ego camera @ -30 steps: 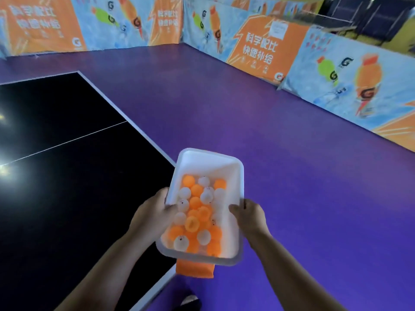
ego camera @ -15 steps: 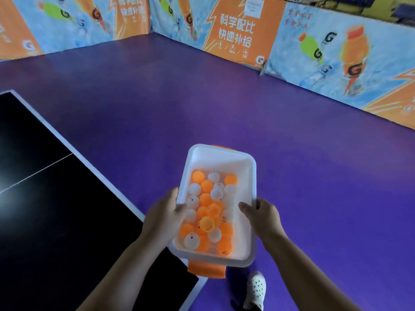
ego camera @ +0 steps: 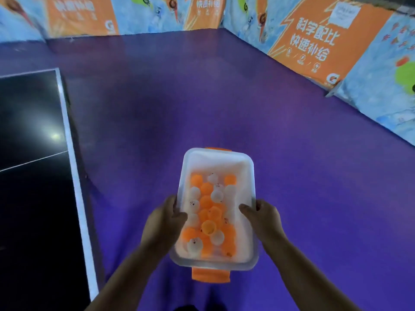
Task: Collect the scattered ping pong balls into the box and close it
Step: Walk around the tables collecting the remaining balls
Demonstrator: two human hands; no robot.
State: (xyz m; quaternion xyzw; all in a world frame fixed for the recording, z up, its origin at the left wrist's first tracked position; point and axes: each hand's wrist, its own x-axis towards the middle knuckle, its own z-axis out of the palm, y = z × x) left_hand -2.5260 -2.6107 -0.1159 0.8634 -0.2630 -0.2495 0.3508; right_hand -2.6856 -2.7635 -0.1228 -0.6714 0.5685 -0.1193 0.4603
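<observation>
The box [ego camera: 216, 158], a white translucent rectangular container with no lid on it, sits in the lower centre of the frame, carried in the air above the purple floor [ego camera: 292, 176]. Its long axis runs away from the camera. An orange latch tab [ego camera: 211, 275] hangs from the near short end, and a second orange tab [ego camera: 218, 149] shows at the far short end.

The left hand [ego camera: 165, 223] grips the left long wall of the box at about mid-length. The thumb hooks over the rim into the interior, and the remaining fingers wrap the outer wall. The left forearm enters from the bottom edge of the frame and rises diagonally toward the box.

The right hand [ego camera: 263, 217] grips the right long wall opposite the left hand. The thumb lies over the rim and points inward; the fingers appear to curl beneath the outer wall, though the wall hides them. The right forearm enters from the lower right of the frame.

The ping pong balls [ego camera: 207, 217], orange and white mixed, lie heaped in the near and middle part of the box; the far end of the box floor is bare.

A dark ping pong table [ego camera: 33, 198] with a white edge line fills the left side of the frame. Printed orange and blue barrier panels [ego camera: 314, 46] line the upper edge and the upper right.
</observation>
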